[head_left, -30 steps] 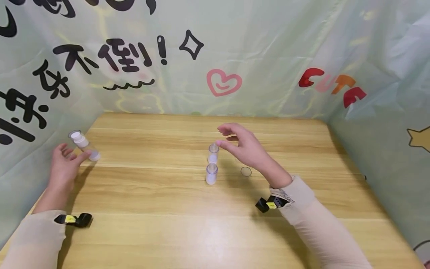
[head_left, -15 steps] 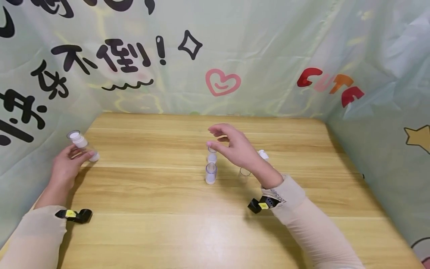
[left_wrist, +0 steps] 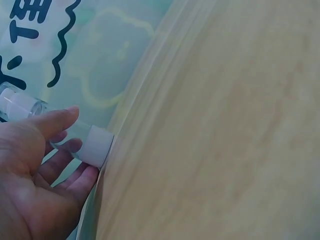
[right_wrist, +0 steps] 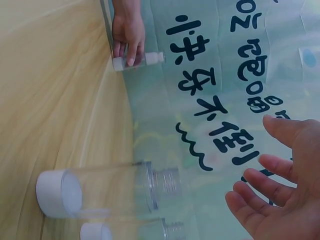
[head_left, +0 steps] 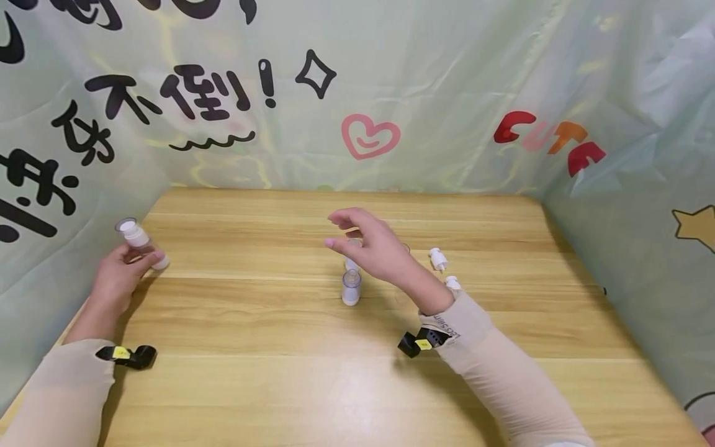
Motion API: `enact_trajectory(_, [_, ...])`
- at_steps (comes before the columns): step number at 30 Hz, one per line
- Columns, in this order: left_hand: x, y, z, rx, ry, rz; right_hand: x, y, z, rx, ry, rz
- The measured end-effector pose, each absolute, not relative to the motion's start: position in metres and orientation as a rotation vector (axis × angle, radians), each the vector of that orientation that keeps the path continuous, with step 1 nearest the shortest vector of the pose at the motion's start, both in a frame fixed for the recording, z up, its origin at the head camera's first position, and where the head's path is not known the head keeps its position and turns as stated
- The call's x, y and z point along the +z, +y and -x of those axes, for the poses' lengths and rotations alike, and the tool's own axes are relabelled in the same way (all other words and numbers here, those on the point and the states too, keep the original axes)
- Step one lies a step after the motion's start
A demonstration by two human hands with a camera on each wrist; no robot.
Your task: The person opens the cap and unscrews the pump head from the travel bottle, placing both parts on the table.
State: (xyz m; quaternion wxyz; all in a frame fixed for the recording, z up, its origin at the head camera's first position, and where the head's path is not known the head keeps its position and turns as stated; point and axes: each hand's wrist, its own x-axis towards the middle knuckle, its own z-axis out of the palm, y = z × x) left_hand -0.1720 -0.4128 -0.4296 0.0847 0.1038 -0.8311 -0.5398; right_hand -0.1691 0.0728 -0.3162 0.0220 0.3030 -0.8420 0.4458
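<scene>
At the table's far left, my left hand (head_left: pixel 118 277) grips a clear bottle (head_left: pixel 136 236) with a white base and a white top under a clear cap. In the left wrist view, the thumb and fingers (left_wrist: pixel 56 121) wrap its clear middle, its white base (left_wrist: pixel 96 146) at the table edge. My right hand (head_left: pixel 371 248), fingers spread and holding nothing, hovers above two clear bottles. The front bottle (head_left: pixel 351 288) stands upright; the other is partly hidden behind the hand. In the right wrist view, the nearer bottle (right_wrist: pixel 59 194) shows a bare threaded neck.
Right of the bottles, a white pump top (head_left: pixel 438 258) lies on the wooden table (head_left: pixel 251 323). Another white top (head_left: pixel 452 282) shows beside the right sleeve. A faint clear cap rim (head_left: pixel 406 248) is partly covered by the right hand. Printed cloth walls (head_left: pixel 447 136) border the table.
My right hand has moved left across the bottles, uncovering the white tops on the right. My left hand keeps its bottle and has shifted slightly right, its fingers now further round it.
</scene>
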Motion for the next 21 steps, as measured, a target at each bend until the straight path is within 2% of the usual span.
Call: enact_trajectory(21, [-0.427,-0.402,0.161,-1.590,-2.600,-0.084,-0.323,0.038,0.158,1.300,-2.620,-1.023])
